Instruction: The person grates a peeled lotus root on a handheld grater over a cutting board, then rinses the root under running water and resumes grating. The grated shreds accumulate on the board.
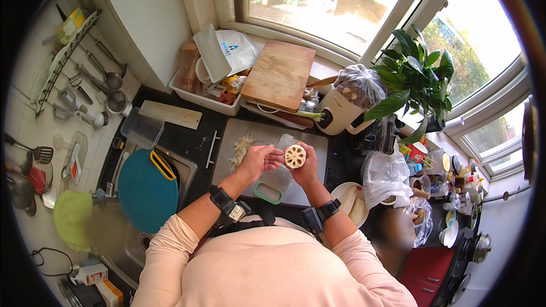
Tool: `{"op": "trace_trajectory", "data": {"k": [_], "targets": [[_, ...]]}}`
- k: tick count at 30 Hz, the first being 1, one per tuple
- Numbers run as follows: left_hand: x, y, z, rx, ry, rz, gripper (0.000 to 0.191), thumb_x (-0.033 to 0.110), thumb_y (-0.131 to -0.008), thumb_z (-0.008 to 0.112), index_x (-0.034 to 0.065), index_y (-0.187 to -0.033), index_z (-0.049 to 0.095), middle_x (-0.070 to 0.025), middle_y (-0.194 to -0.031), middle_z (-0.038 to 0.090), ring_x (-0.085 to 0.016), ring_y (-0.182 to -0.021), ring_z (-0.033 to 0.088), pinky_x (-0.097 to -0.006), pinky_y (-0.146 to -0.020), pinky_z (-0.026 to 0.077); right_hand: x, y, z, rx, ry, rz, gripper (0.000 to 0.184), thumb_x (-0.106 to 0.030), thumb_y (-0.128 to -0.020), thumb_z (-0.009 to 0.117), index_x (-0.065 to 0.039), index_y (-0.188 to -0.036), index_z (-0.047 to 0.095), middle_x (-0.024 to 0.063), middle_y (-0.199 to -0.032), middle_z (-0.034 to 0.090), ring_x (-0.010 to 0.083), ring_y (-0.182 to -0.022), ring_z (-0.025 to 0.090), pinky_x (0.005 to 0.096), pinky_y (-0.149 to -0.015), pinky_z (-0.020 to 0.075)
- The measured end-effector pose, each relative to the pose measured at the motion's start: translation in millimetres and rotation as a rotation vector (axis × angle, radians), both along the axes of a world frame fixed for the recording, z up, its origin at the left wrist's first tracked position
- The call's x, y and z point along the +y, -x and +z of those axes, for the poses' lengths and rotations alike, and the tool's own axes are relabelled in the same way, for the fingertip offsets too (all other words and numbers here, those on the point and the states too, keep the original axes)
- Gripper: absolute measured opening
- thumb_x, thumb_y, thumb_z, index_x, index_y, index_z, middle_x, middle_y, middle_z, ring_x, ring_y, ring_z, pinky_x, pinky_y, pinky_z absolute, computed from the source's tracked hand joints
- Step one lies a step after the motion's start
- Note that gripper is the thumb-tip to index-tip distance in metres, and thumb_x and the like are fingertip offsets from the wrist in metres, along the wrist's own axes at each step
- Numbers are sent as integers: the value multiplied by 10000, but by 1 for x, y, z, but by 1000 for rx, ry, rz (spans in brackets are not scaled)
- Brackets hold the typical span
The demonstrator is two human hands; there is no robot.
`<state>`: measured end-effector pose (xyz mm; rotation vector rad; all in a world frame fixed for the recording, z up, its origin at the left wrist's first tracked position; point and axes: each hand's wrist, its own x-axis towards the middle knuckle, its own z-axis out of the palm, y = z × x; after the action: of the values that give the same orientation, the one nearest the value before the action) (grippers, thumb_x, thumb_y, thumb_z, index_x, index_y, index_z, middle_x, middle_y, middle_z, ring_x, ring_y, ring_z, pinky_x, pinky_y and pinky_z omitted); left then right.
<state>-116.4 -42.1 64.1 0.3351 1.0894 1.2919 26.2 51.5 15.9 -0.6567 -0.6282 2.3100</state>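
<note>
My right hand [308,166] grips a piece of lotus root [295,156], its cut face with the ring of holes turned up. Palm up, my left hand [259,162] is just left of the root with its fingertips close to it; whether they touch I cannot tell. Below both hands lies a grey metal cutting board [230,179]. Pale shreds [242,149] are heaped on its left part. Between my wrists rests the green loop handle [268,192] of a flat tool, partly hidden by my hands, perhaps a grater.
Right of the board, a white bowl [360,217] holds peeled pale roots. A teal lid-like board [147,192] leans over the sink at left. Behind stand a wooden chopping board [279,74], a beige pitcher-like container [337,111], a potted plant [416,72] and a clear plastic tub [142,128].
</note>
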Motion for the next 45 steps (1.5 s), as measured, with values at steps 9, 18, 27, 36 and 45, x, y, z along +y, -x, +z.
{"op": "trace_trajectory", "data": {"k": [9, 18, 27, 36, 45], "targets": [[-2, 4, -3, -279, 29, 53, 431, 281, -896, 362, -82, -996, 572, -150, -865, 639, -162, -708, 610, -243, -659, 505, -1, -1, 6, -34, 69, 31, 226, -305, -884, 352, -145, -857, 510, 6, -783, 583, 156, -690, 574, 319, -566, 451], [-9, 6, -25, -205, 87, 141, 313, 242, -871, 455, -19, -968, 597, -109, -868, 647, -125, -689, 602, -207, -629, 491, 4, -4, -12, -2, 197, -67, 257, -293, -851, 376, -95, -812, 537, 76, -741, 596, 213, -591, 545, 283, -461, 419], [-19, 27, -32, -242, 71, 347, 206, 182, -848, 540, 10, -942, 604, -67, -838, 638, -95, -686, 590, -185, -611, 494, 8, -3, -14, 20, 223, -40, 277, -292, -862, 387, -75, -849, 559, 78, -775, 603, 224, -646, 566, 307, -525, 464], [-33, 2, -18, -204, 38, 458, 152, 108, -820, 607, 35, -954, 616, -7, -801, 620, -55, -674, 558, -154, -607, 465, -7, 35, -3, 3, 119, 175, 245, -296, -913, 387, -103, -918, 536, 41, -865, 604, 178, -774, 582, 304, -640, 467], [-84, -11, -28, -184, 25, 730, 146, 129, -801, 635, 58, -929, 621, 30, -777, 602, -32, -657, 534, -143, -604, 434, -48, 54, -32, -305, -618, 393, 219, -211, -835, 484, -74, -1004, 510, 50, -947, 585, 183, -863, 572, 318, -711, 461]]}}
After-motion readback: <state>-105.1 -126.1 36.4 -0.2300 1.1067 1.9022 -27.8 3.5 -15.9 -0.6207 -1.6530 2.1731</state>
